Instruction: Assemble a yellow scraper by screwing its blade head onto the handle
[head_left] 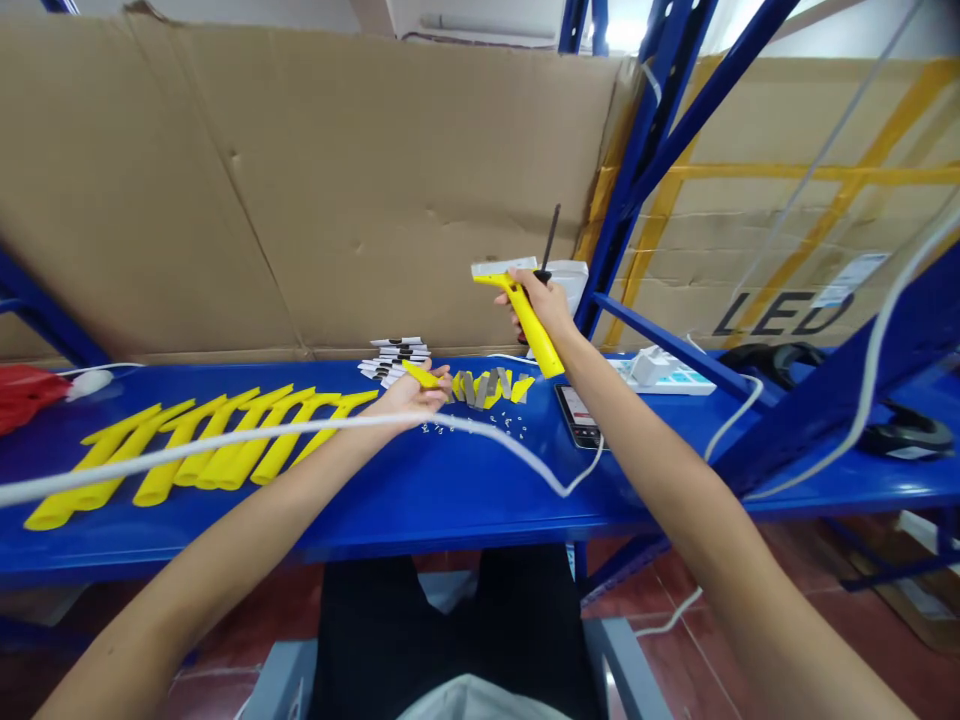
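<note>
My right hand [549, 305] is raised over the back of the table, closed around a yellow scraper [534, 325] with a pale strip along its head. The same hand grips a screwdriver [551, 240], its dark shaft pointing up. Low over the table, my left hand [420, 395] is closed on a small yellow plastic piece [421, 375]. Just right of it lie grey metal blades [481, 388] mixed with more yellow pieces [523, 388]. Tiny screws [442, 428] are scattered in front of them. Behind my left hand sits a pile of black-and-white strips [397, 352].
Several yellow scraper handles [225, 440] lie in a row at the left of the blue table [450, 500]. A phone [581, 415] and a power strip [664, 375] are at right. A white cable [225, 440] crosses in front. Cardboard [375, 180] stands behind, beside a blue post [637, 160].
</note>
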